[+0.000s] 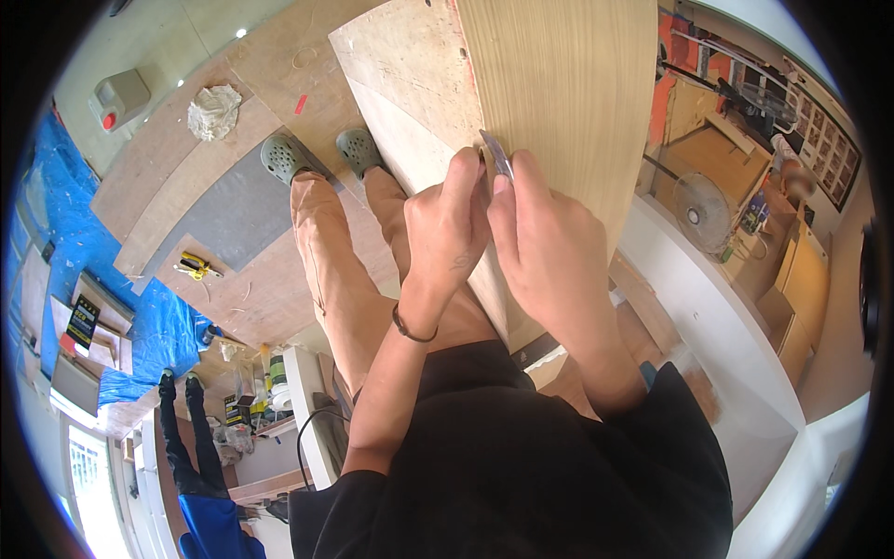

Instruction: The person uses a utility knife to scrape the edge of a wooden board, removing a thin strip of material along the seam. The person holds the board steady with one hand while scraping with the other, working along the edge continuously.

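Note:
My right hand [549, 242] is closed around a small knife [494, 152], its thumb pressed along the silvery metal. The pointed tip rests at or just over the long edge of a wood-grained panel [568, 84]. Beside it, my left hand [453, 212] is curled shut against the same edge, its fingertips close to the knife. What those fingers pinch, if anything, is hidden. A paler plywood face [410, 56] meets the grained surface along this edge, and a few dark spots mark the seam.
Plywood sheets and a grey sheet [228, 210] cover the floor by my feet. Yellow-handled pliers [196, 266], a crumpled white cloth [214, 113] and a jug [121, 98] lie to the left. A fan [700, 214] stands right. Another person [209, 503] is at lower left.

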A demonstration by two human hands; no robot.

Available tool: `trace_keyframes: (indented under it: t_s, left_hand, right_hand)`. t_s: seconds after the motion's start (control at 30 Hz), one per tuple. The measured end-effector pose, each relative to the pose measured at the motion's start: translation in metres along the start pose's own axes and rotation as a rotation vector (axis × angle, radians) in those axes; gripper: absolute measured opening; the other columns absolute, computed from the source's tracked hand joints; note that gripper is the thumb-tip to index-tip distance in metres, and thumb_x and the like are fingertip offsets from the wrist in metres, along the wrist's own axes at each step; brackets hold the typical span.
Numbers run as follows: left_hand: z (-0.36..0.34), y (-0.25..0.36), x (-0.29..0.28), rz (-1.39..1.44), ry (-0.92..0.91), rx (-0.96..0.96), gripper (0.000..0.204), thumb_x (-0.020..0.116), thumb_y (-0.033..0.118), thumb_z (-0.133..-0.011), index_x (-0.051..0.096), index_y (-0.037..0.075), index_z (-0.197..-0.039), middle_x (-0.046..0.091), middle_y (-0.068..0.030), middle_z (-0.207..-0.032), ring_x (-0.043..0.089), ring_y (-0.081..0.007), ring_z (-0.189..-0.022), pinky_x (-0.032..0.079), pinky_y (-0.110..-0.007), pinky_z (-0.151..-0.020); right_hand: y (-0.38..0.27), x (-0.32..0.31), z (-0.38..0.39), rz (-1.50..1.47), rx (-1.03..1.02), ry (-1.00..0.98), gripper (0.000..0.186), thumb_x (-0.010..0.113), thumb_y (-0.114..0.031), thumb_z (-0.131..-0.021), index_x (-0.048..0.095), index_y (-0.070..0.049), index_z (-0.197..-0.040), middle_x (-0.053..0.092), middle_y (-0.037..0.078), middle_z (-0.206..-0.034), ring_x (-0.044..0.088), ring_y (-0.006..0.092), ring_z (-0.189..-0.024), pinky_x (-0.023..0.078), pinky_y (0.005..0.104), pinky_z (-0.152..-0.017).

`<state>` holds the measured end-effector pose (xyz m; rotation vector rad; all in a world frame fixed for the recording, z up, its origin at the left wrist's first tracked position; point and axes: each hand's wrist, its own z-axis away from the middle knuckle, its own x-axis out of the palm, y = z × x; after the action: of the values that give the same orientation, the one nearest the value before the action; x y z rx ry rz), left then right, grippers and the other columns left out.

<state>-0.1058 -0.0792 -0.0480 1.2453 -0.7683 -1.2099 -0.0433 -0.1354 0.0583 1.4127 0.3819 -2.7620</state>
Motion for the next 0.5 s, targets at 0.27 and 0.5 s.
trace_keyframes:
  t_s: [0.27, 0.5]
  left_hand:
    - [0.0010, 0.0029, 0.0017, 0.012, 0.011, -0.037, 0.016, 0.061, 0.008, -0.089, 0.053, 0.001, -0.101, 0.051, -0.0093, -0.066, 0.046, -0.0205, -0.059, 0.042, -0.031, -0.053]
    - [0.0034, 0.0057, 0.0016, 0.000, 0.018, -0.066, 0.015, 0.061, 0.010, -0.090, 0.054, 0.003, -0.101, 0.053, -0.0114, -0.067, 0.051, -0.0236, -0.059, 0.044, -0.033, -0.053]
  right_hand:
    - [-0.0026, -0.0043, -0.0038, 0.065, -0.029, -0.010, 0.016, 0.050, -0.017, -0.096, 0.048, -0.002, -0.092, 0.056, 0.014, -0.056, 0.060, 0.0330, -0.051, 0.045, 0.0428, -0.045]
    - [-0.0096, -0.0090, -0.0076, 0.062, 0.047, -0.093, 0.017, 0.047, -0.018, -0.097, 0.049, -0.001, -0.099, 0.055, 0.021, -0.057, 0.059, 0.0408, -0.056, 0.044, 0.0498, -0.051]
